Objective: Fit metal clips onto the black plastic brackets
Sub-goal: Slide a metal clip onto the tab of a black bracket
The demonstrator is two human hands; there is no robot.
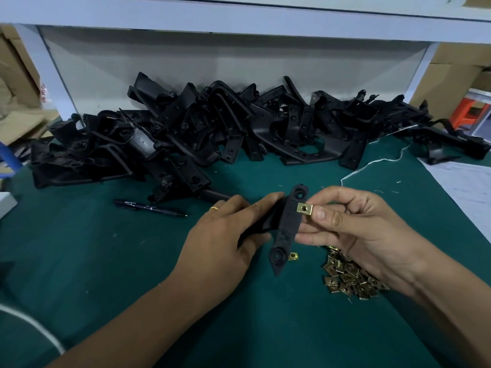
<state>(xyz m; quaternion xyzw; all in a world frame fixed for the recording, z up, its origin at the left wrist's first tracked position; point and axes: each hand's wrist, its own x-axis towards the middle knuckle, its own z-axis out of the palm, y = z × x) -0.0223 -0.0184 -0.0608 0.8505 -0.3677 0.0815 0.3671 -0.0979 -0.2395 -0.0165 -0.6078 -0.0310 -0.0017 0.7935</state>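
While the right hand [353, 229] pinches one brass-coloured metal clip [305, 208] between thumb and fingers, it holds that clip against the right edge of a black plastic bracket [285, 229], just below the bracket's upper round eyelet. Whether the clip is already seated or only set against the edge cannot be told. The left hand [225, 235] grips the same bracket from its left side, fingers curled round it, holding it above the green mat [106, 261] with its long axis running away from the person. A ring [214, 208] sits on one left finger.

Just below the right wrist lies a loose heap of clips [350, 277] on the mat, and one stray clip [292, 256] rests near the bracket's lower eyelet. Further out, a black pen [148, 207] lies to the left. Along the back of the bench a long pile of brackets [239, 128] stretches almost from side to side.

Judging from this, the job looks far from finished: no clips show on the piled brackets, though they are too tangled to be sure, and many loose clips are yet to be used.
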